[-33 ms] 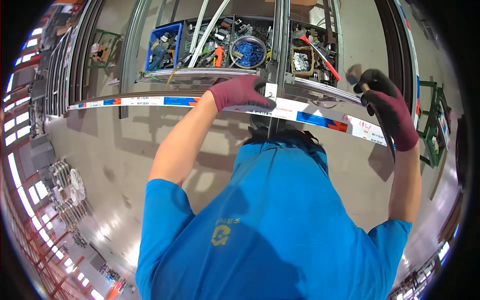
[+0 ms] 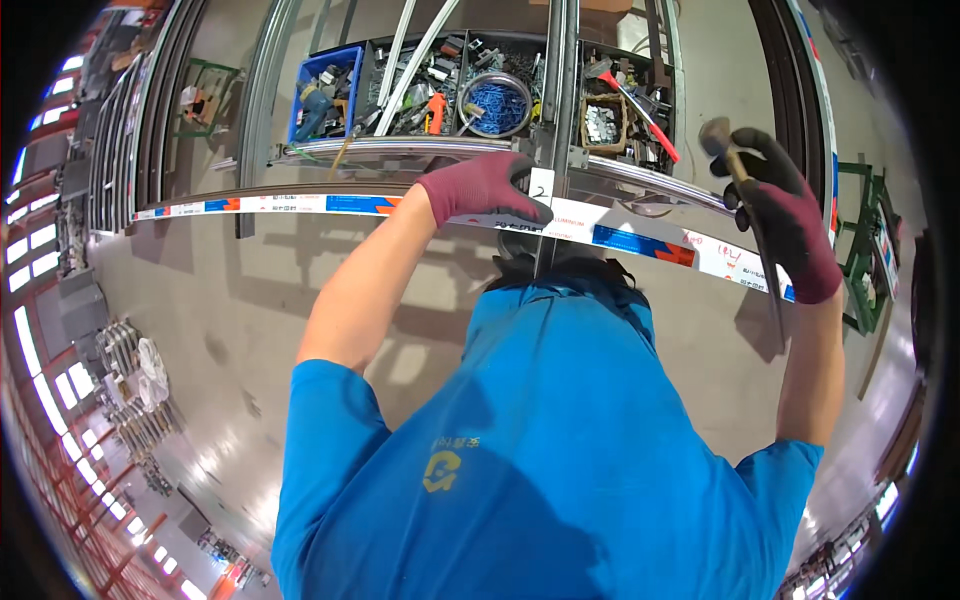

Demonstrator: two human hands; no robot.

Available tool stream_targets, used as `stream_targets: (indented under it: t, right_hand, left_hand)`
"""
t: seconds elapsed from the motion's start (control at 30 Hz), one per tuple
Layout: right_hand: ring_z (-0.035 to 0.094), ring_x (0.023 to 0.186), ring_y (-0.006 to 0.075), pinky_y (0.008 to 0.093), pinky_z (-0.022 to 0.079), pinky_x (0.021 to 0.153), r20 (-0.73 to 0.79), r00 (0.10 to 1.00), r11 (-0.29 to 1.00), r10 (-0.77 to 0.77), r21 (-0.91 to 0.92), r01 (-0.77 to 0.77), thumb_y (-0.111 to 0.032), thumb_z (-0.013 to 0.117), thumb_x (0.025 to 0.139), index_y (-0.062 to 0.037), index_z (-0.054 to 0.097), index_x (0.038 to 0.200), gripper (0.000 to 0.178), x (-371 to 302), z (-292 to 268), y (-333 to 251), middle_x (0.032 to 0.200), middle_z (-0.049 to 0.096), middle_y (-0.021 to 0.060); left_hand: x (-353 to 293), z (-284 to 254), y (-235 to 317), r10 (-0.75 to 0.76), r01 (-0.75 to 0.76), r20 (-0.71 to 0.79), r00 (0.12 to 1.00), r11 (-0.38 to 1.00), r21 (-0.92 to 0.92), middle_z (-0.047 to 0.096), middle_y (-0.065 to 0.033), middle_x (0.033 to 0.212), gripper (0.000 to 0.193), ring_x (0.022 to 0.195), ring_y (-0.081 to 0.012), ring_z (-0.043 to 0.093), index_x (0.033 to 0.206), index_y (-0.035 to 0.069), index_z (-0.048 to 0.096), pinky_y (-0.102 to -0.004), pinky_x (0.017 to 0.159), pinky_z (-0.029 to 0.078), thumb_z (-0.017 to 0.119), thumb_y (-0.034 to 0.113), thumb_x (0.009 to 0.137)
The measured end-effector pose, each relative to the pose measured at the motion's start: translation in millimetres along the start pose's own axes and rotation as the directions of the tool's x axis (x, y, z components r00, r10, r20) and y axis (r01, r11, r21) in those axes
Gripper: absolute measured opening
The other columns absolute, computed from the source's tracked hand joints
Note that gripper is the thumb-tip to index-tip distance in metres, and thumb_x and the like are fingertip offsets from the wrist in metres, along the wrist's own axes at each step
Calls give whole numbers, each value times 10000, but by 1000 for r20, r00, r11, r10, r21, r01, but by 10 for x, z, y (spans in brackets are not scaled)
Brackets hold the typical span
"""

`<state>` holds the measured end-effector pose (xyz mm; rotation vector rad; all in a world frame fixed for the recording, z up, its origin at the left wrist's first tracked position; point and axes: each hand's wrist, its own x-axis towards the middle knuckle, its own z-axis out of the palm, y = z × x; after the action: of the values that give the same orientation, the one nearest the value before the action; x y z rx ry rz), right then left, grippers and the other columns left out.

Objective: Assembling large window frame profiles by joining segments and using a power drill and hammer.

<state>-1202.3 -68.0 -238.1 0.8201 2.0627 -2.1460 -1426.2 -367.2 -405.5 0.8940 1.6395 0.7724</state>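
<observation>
A long aluminium profile (image 2: 480, 222) faced with white, blue and orange printed film runs crosswise in front of my body. My gloved left hand (image 2: 485, 188) grips it near the middle, thumb and fingers bent over it beside a small white tag (image 2: 541, 184). To the right, my gloved right hand (image 2: 785, 215) is closed round a hammer (image 2: 740, 168). The hammer's head points away from me, raised near the profile's right part, and its handle's dark tail end sticks out below my hand. Both gloves are maroon with dark fingers.
Beyond the profile lies a metal rail (image 2: 400, 146). Behind it, a parts tray holds a blue bin (image 2: 330, 95), a round bowl of blue pieces (image 2: 497, 104), an orange-handled tool (image 2: 437, 112) and a red-handled hammer (image 2: 640, 112). An upright bar (image 2: 562, 90) crosses the middle. Green stands (image 2: 868, 250) flank the right.
The hammer has tilted in my right hand, its head shifting slightly up and right. My right hand has moved a little rightward. My left hand stays in place.
</observation>
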Motion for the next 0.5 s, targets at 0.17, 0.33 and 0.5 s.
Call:
stream_targets:
  t: [0.17,0.33,0.5]
  right_hand:
    - [489,589,60,226,418,508,33,966,949,257,-198,-245,-255,641,998,-19,590,1249,348,-38,-82,269,800,544,-12]
    - [471,599,37,214,387,504,111,929,920,353,-223,-323,-304,625,1029,-25,625,1148,303,205,168,115,774,510,-32]
    - [459,682,40,238,368,557,208,942,874,263,-464,-141,-385,601,1052,-60,639,1147,341,399,61,663,805,512,-58]
  left_hand:
    - [-145,131,128,-17,20,-154,988,1000,15,736,-191,1157,730,1025,-253,686,1234,-61,660,-363,941,524,905,409,733]
    - [-416,266,223,-48,50,-141,989,999,7,744,-179,1129,739,1045,-275,701,1255,-1,675,-376,946,534,927,395,683]
    - [-695,331,413,-194,195,-130,972,981,-5,648,-207,1351,853,1247,-346,633,1391,41,592,-419,1067,506,934,376,685]
